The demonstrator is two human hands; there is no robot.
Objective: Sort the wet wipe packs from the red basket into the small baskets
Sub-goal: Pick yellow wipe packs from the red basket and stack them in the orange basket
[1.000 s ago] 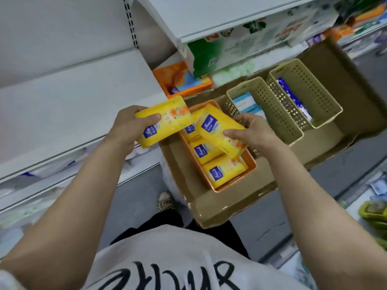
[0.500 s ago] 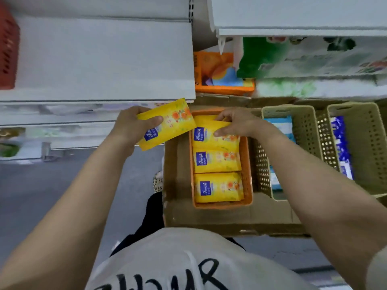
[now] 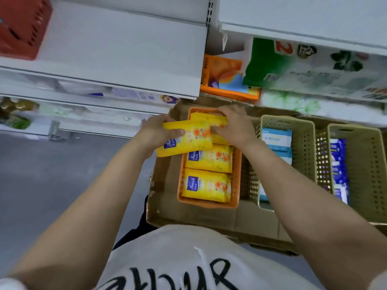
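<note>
Since half a second ago, left hand [image 3: 159, 130] has carried its yellow pack [image 3: 185, 139] rightward, from beside the box to over the far-left corner of the orange basket [image 3: 236, 174]. Right hand [image 3: 232, 126] has stayed at the basket's far end, fingers now tucked deeper around the top pack [image 3: 217, 122] there.

Grip state:
- Left: grasping the yellow pack, thumb on top, fingers underneath. Pack is tilted, partly overhanging the basket's left rim.
- Right: fingers curled onto the far pack, looks like a pinch on its edge; the exact contact is blurred.

Task items: two more yellow packs lie flat in the basket, middle [image 3: 209, 158] and near [image 3: 206, 188]. Two beige baskets sit to the right in the same cardboard box [image 3: 188, 218]; the nearer one [image 3: 303, 143] has pale blue packs, the farther one [image 3: 368, 164] dark blue ones. A red basket [image 3: 23, 26] sits on the shelf, upper left.

Risks, my read:
- Both hands crowd the same end; the left pack could knock the right one out of row or snag on the rim.
- The overhanging pack slips outside the basket into the box if let go early.
- The far end already looks stacked; another pack may ride up rather than lie flat.
</note>
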